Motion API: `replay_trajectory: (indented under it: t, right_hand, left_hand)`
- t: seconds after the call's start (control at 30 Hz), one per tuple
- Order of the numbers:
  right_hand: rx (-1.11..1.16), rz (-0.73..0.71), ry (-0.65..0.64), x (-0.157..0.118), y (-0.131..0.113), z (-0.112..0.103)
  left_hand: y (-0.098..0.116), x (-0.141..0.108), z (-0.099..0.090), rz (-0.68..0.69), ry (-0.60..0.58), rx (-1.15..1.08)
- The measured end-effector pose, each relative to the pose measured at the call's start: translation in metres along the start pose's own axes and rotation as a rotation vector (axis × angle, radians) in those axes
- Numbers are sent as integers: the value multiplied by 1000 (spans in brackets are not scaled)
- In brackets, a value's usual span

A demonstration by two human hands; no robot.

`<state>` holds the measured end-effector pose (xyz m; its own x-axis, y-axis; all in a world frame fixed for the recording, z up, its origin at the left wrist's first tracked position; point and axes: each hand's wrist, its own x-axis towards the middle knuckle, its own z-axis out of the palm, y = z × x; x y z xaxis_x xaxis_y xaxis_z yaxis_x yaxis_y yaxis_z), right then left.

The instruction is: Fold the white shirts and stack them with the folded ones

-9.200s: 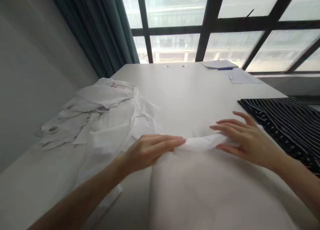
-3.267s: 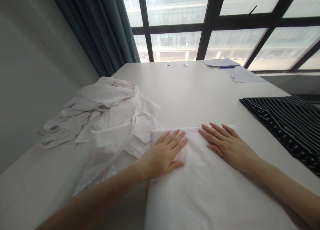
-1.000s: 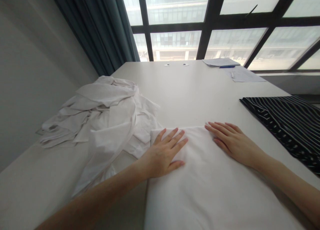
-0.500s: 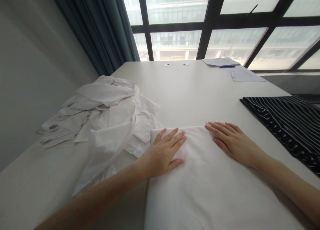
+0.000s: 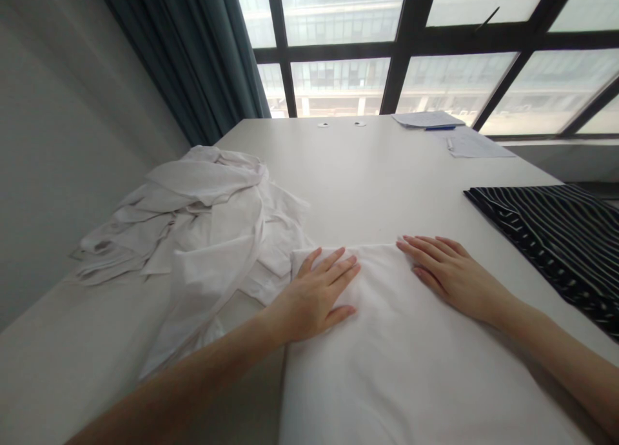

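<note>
A folded white cloth (image 5: 411,367) lies on the white table in front of me, with soft creases across its surface. My left hand (image 5: 314,300) rests flat on its far left corner, fingers spread. At the far right corner my right hand (image 5: 445,271) lies palm down, fingers stretched out and close together. Neither hand grips the fabric. Left of the cloth, a loose heap of crumpled white fabric (image 5: 217,226) spreads over the table, and part of it touches the folded cloth's left edge near my left hand.
A black and white striped cloth (image 5: 556,238) lies at the right edge of the table (image 5: 348,180). Papers (image 5: 428,119) with a blue pen (image 5: 440,128) are at the far right. Behind stand a dark-framed window and a blue curtain (image 5: 193,58).
</note>
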<state>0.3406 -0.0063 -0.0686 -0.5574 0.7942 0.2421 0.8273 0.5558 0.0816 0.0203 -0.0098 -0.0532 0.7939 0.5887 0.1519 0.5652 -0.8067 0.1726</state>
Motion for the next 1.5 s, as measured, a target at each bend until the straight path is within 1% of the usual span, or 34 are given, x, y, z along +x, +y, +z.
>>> replay_trajectory:
  t: [0.17, 0.37, 0.53, 0.67, 0.77, 0.87, 1.0, 1.27, 1.5]
  right_hand:
    - [-4, 34, -26, -1, 0, 1]
    - [-33, 146, -64, -3, 0, 3]
    - [-15, 168, -71, -3, -1, 2]
    - [-2, 166, -57, -2, -1, 1]
    - [5, 162, -65, -2, -1, 1]
    - [10, 163, -74, -2, 0, 1]
    - [13, 165, -68, -2, 0, 1]
    - [14, 162, -60, -1, 0, 0]
    - [19, 169, -57, -2, -1, 0]
  left_hand:
    - [0, 0, 0, 5, 10, 4]
    - [0, 1, -1, 7, 25, -1]
    - [-3, 2, -2, 13, 69, -44]
    - [-10, 4, 0, 26, 155, -120]
    - [-17, 4, 4, 25, 275, -224]
    - [-23, 4, 7, -5, 392, -292]
    - [-28, 4, 10, -41, 452, -288]
    - [-31, 5, 10, -46, 494, -315]
    - [-28, 5, 8, -64, 481, -297]
